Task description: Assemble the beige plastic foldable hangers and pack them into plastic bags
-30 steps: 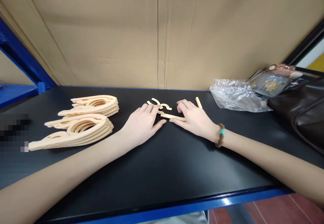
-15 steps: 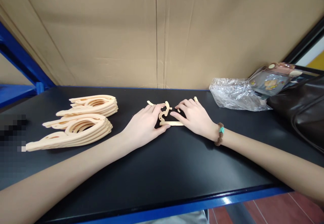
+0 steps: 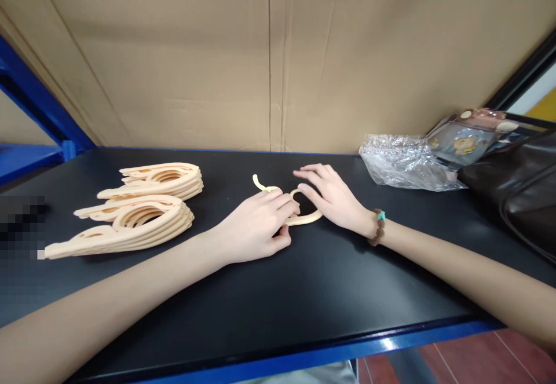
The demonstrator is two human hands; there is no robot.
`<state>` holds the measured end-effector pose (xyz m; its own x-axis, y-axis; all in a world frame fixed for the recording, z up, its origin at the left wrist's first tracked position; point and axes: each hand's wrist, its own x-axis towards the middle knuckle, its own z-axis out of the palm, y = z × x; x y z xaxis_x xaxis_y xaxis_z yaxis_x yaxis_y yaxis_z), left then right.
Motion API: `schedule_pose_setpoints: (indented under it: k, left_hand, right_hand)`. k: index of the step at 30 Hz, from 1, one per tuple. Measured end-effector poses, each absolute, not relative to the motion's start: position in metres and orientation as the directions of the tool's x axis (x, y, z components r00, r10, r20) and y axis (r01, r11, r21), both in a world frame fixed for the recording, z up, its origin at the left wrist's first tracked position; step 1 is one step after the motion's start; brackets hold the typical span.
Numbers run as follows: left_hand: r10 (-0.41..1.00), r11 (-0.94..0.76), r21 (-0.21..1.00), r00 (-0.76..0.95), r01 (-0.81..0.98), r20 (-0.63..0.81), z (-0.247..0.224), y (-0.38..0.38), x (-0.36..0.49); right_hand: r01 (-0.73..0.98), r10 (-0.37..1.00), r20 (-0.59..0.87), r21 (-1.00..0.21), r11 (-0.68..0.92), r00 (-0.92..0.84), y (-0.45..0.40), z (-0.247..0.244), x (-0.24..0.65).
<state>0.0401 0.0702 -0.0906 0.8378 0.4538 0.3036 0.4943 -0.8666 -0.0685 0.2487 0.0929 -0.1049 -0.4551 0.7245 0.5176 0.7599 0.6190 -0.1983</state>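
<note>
On the black tabletop lies a pale wooden curved cut-out piece (image 3: 306, 219), largely covered by my hands. My left hand (image 3: 264, 222) rests over its middle, fingers curled round it and the thumb bent at the near edge. A thin hooked end of the piece shows beyond the knuckles. My right hand (image 3: 332, 193) is at the right end of the piece, fingers stretched out and apart; whether its underside touches the wood is hidden. Two stacks of similar cut-outs, a near stack (image 3: 152, 227) and a far stack (image 3: 174, 182), lie left of my left hand.
A cardboard wall (image 3: 195, 83) rises behind the black tabletop (image 3: 278, 303). Crumpled clear plastic (image 3: 395, 164), a printed bag (image 3: 467, 138) and a dark leather-like bag (image 3: 516, 181) stand at the right. A blue frame post (image 3: 35, 94) is at the left.
The wooden piece now looks flatter and turned, with a rounded loop on the right. My left fingers have curled over it. My right fingers have lifted and straightened.
</note>
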Motion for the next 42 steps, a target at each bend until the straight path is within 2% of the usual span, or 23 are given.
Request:
schedule_pose_setpoints:
  k: [4, 10, 17, 23, 28, 36, 42]
  left_hand:
    - [0.422, -0.886, -0.072, 0.861, 0.458, 0.285, -0.091, 0.07, 0.039]
    - [0.405, -0.909, 0.003, 0.88, 0.418, 0.25, -0.087, 0.047, 0.048]
    - [0.373, -0.924, 0.003, 0.899, 0.382, 0.232, -0.085, 0.032, 0.056]
    - [0.341, -0.924, -0.103, 0.917, 0.367, 0.209, -0.081, 0.039, 0.051]
    - [0.345, -0.893, -0.218, 0.91, 0.393, 0.229, -0.086, 0.05, 0.045]
    - [0.525, -0.798, -0.196, 0.818, 0.569, 0.235, -0.085, 0.069, 0.036]
    - [0.748, -0.597, -0.182, 0.624, 0.781, 0.224, -0.082, 0.076, 0.03]
  right_hand:
    - [0.646, 0.629, 0.404, -0.114, 0.755, -0.664, 0.088, -0.102, 0.248]
    - [0.545, 0.563, 0.312, -0.151, 0.824, -0.765, 0.088, -0.1, 0.249]
    - [0.483, 0.503, 0.218, -0.14, 0.864, -0.836, 0.083, -0.097, 0.247]
    - [0.562, 0.582, 0.266, -0.155, 0.813, -0.769, 0.082, -0.1, 0.247]
    - [0.584, 0.588, 0.354, -0.131, 0.801, -0.727, 0.081, -0.1, 0.245]
    - [0.742, 0.726, 0.493, -0.213, 0.635, -0.48, 0.087, -0.099, 0.245]
    - [0.852, 0.814, 0.486, -0.231, 0.469, -0.317, 0.1, -0.106, 0.252]
